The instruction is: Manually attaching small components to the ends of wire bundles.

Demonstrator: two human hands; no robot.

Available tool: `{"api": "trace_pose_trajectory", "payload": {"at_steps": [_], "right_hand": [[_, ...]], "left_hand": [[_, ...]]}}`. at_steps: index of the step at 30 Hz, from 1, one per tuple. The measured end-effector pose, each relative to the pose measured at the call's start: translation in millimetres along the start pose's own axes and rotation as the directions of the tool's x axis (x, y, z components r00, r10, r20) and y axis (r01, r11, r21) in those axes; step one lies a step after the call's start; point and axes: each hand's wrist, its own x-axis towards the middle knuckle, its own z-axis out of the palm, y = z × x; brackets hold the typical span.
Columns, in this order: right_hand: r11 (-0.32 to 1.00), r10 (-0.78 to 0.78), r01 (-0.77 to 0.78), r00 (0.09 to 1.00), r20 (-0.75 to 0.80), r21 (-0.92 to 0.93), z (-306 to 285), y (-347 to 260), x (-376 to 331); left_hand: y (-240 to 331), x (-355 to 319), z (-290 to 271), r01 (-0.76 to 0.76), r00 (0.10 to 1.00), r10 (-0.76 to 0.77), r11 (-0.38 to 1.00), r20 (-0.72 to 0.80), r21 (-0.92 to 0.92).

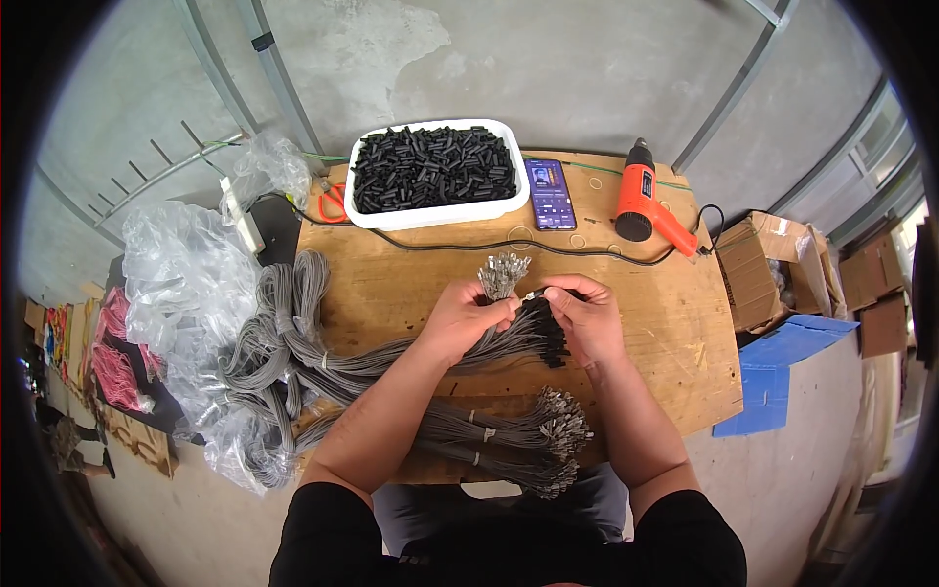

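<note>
My left hand (456,319) is closed round a bundle of grey wires whose bare metal terminals (503,274) fan out above the fist. Its thumb and forefinger steady a single wire end. Against that end, my right hand (591,321) pinches a small black sleeve (534,293), partly covered by the fingers. Wires with black sleeved ends (551,338) lie on the table between the two hands. Closer to my body rest more grey wire bundles, tied with bands, their metal terminals (562,423) exposed.
At the back stands a white tray (438,218) heaped with black sleeves, with red-handled scissors (333,202) beside it. A phone (554,196) and an orange heat gun (641,201) with a black cord lie rightward. Clear plastic bags (186,284) fill the left; cardboard boxes (773,269) stand right.
</note>
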Motion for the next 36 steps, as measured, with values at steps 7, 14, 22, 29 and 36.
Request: {"api": "trace_pose_trajectory", "payload": {"at_steps": [7,14,22,29,36], "right_hand": [[0.999,-0.003,0.002,0.999,0.032,0.039,0.4,-0.1,0.3],[0.999,0.025,-0.025,1.000,0.007,0.024,3.0,-0.6,0.2],[1.000,0.028,-0.028,1.000,0.007,-0.003,2.6,-0.8,0.1],[0.996,0.054,-0.054,0.999,0.005,0.067,-3.5,0.8,3.3],[0.960,0.177,-0.191,0.981,0.083,0.206,-7.9,-7.4,4.2]], "left_hand": [[2.2,-2.0,2.0,-0.013,1.000,0.013,1.000,0.010,0.007],[0.2,-1.6,0.7,-0.021,1.000,0.021,1.000,0.016,0.011],[0.1,-1.5,0.5,-0.001,1.000,0.002,0.998,0.020,-0.055],[-3.8,1.0,-2.4,0.028,1.000,-0.028,0.999,0.003,-0.036],[-3.4,1.6,-2.6,0.009,1.000,-0.009,1.000,0.019,-0.001]]}}
